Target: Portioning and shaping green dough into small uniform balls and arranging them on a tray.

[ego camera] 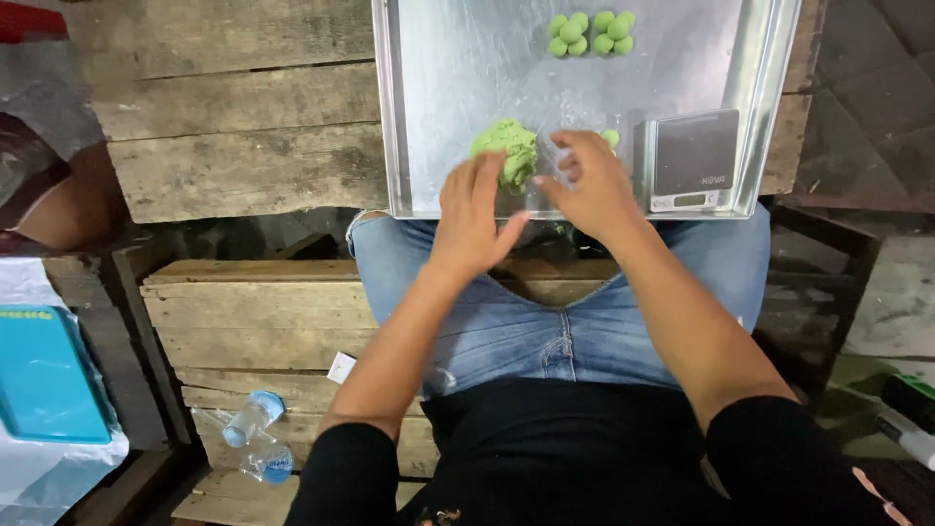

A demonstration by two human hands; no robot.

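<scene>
A lump of green dough (508, 148) lies at the near edge of a shiny metal tray (458, 78). My left hand (472, 216) rests flat beside it, fingers apart, touching its near side. My right hand (590, 185) is curled just right of the lump, fingertips pinching at the dough; whether it holds a piece is hidden. One small green ball (611, 137) peeks out behind that hand. Two clusters of small green balls (589, 33) sit at the tray's far end.
A small grey digital scale (691, 159) stands on the tray's near right corner. The tray rests on a wooden plank table (224, 127) above my knees. A blue tray (44, 375) lies at the left, and plastic bottles (253, 433) are on the bench below.
</scene>
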